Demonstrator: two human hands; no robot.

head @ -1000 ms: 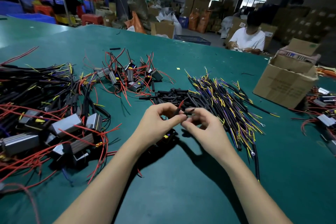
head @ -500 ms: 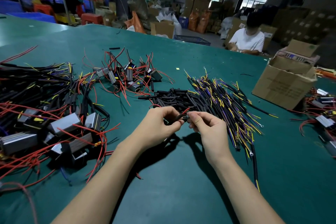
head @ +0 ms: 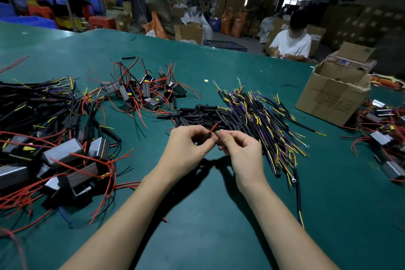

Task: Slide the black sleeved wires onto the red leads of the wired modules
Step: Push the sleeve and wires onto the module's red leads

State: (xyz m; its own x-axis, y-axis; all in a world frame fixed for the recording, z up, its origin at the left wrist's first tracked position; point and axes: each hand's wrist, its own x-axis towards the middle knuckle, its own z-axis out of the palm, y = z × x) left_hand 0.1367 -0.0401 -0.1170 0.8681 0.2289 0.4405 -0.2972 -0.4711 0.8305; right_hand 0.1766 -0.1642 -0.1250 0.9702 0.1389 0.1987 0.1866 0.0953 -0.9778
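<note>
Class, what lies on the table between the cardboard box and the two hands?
In the head view, a heap of black sleeved wires with yellow and purple ends lies between the cardboard box and the hands.

The red lead [head: 214,126] has been brought up between the left hand [head: 188,147] and right hand [head: 240,149], its tip now protruding above the black sleeve [head: 206,138].

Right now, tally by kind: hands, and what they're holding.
Hands: 2, left hand and right hand
Red lead: 1
Black sleeved wire: 1, pinched by both hands
Total: 4
</note>
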